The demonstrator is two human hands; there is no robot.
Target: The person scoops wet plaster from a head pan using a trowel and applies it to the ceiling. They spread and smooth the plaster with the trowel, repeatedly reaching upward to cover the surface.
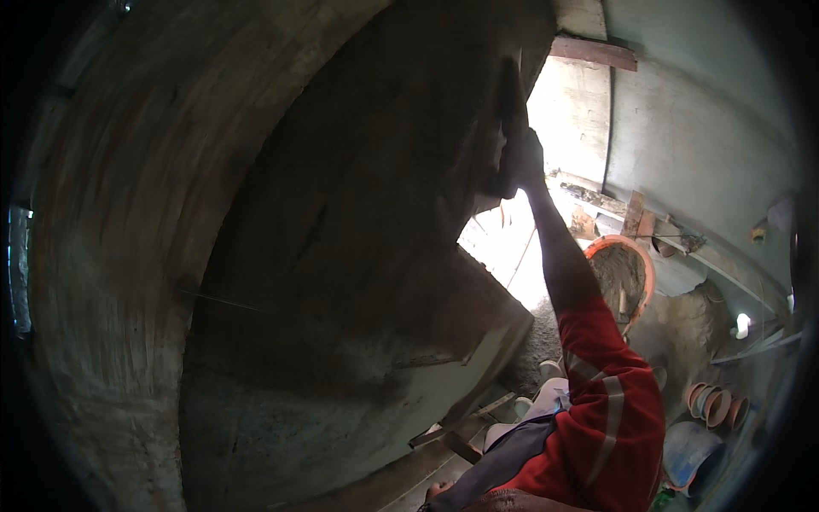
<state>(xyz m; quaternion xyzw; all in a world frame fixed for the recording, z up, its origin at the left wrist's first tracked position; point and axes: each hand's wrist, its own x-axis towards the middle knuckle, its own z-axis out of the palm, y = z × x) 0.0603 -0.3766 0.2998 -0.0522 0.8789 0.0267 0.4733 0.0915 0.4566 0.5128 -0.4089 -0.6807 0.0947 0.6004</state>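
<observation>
My right arm, in a red sleeve, stretches up to the dark, damp-looking plastered surface [341,188]. At its far right edge, my right hand [524,160] is closed round a plastering trowel [510,96]. The trowel is a long dark shape lying along the surface; deep shadow hides its handle and exact outline. A small part of what appears to be my left hand [438,490] shows at the lower edge, beside dark cloth. Its fingers are too hidden to read.
An orange-rimmed tub [650,271] of grey mortar stands right of my arm. Stacked pots [712,403] and a blue container [688,452] lie lower right. A paler curved wall [128,256] runs down the left. Wooden pieces [633,213] lean behind the tub.
</observation>
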